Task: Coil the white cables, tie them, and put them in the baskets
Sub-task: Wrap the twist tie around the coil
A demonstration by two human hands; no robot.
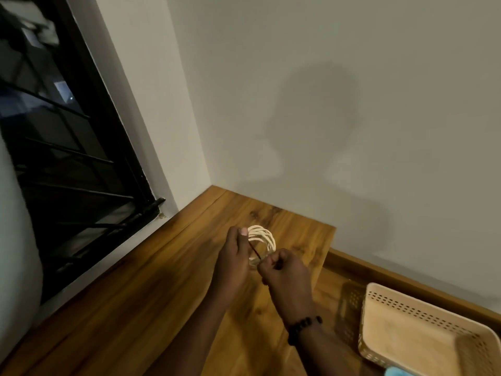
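While left hand grips white cable coil, right hand pinches dark tie, above wooden table

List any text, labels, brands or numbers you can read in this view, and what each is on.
None: no readable text anywhere in this view.
The cable coil, the dark tie held between the left hand and right hand, the basket, the bead bracelet and the wooden table all show no print.
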